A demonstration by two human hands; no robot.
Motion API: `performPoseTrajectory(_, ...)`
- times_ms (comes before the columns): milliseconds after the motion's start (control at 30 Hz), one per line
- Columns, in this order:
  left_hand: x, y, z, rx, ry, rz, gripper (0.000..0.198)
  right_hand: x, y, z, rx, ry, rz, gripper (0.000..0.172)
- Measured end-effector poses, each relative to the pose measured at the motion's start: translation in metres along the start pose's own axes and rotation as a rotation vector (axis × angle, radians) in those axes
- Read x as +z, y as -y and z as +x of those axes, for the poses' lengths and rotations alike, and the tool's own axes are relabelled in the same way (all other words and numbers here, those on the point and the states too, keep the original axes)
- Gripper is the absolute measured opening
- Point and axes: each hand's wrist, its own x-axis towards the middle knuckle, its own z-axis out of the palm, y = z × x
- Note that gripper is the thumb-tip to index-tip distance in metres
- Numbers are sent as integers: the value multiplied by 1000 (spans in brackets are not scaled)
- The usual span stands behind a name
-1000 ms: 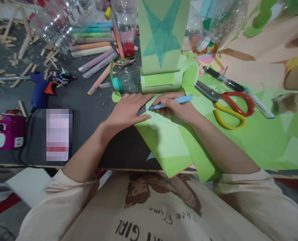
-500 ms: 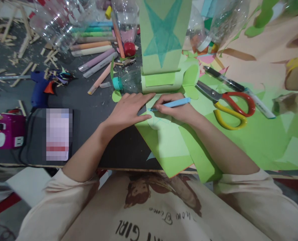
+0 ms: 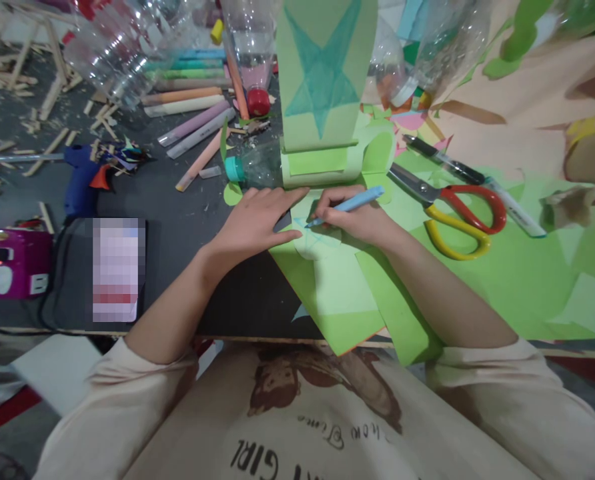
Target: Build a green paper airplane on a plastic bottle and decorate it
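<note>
My right hand (image 3: 350,212) is closed around a light blue marker (image 3: 360,200), its tip on a pale green round paper piece (image 3: 317,244) that bears blue star lines. My left hand (image 3: 262,220) lies flat with fingers spread, its thumb at the edge of that piece. Green paper sheets (image 3: 345,287) lie beneath. Just beyond my hands, a plastic bottle (image 3: 262,165) with a teal cap rests on its side, wrapped in pale green paper. Behind it stands a green panel (image 3: 297,123) with a teal star.
Scissors (image 3: 470,210) and a black pen (image 3: 445,160) lie to the right. Several markers (image 3: 192,100) and clear bottles are at the back. On the left are a blue glue gun (image 3: 80,180), a phone (image 3: 116,270), a purple power block (image 3: 15,263) and wood sticks.
The marker tip has moved slightly right and toward me, and blue lines show where it was. My left hand has kept its place.
</note>
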Motion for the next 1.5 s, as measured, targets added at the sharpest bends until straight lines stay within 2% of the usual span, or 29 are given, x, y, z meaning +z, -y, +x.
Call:
performPoseTrajectory(167,0,1,0,-2,-3,-12,81,1,-2,0,-39,-4,-49,18)
performPoseTrajectory(400,0,0,0,-3,3,-12,80,0,-2,0,-7,-5,-17,15)
performPoseTrajectory(667,1,0,0,1,-8,-13,78,3,-1,1,-49,-16,-71,19)
performPoseTrajectory(800,0,0,0,-4,-9,-9,79,2,-1,0,-54,-29,-105,16)
performPoseTrajectory(967,-1,-1,0,-3,5,-4,79,0,-3,1,19,-14,-24,11)
performPoseTrajectory(1133,0,-1,0,-2,-1,11,77,0,-8,2,8,-71,93,19)
performPoseTrajectory(1267,0,-1,1,-9,0,5,76,2,-3,1,-33,-33,11,19)
performPoseTrajectory(1500,-1,-2,1,-13,11,-6,76,2,-1,1,-47,-48,-84,18)
